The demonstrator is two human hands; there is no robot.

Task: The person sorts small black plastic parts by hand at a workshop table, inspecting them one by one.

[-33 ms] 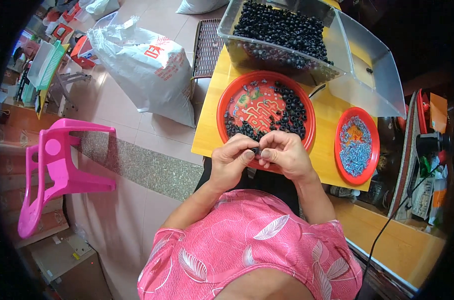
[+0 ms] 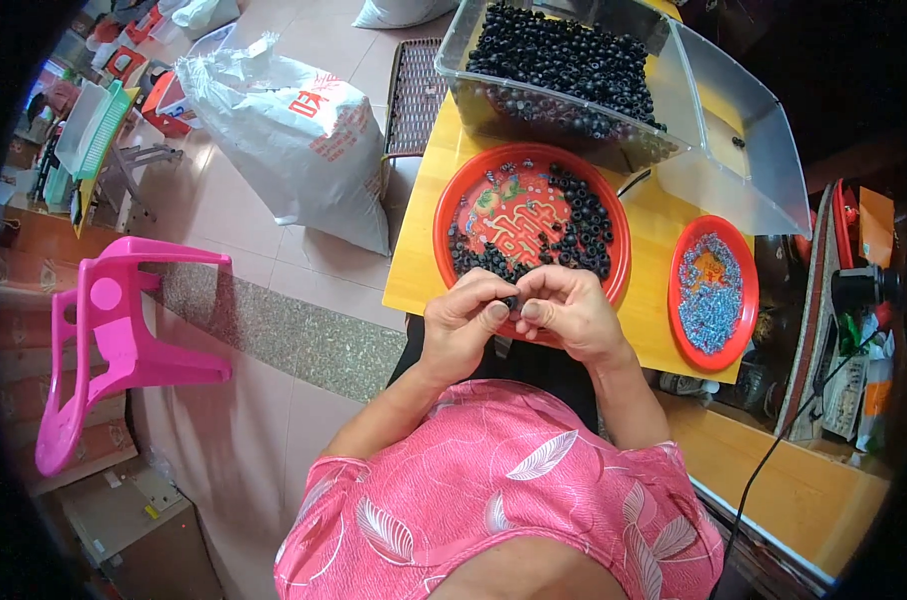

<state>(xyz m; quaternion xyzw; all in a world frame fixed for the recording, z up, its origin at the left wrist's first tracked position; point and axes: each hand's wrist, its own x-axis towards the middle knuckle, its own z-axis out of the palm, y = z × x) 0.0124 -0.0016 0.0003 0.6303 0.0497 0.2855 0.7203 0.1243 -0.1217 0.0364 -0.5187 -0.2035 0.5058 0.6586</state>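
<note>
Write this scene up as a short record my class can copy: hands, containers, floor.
Left hand: pinching a small black piece
Right hand: beside the left; hold unclear
Round red tray: loose black pieces
Oval red tray: small bluish bits
Clear bin: many black pieces
Floor: white sack, pink plastic seat

Forearms (image 2: 384,412) angled inward, fingers (image 2: 482,292) pinched close together
</note>
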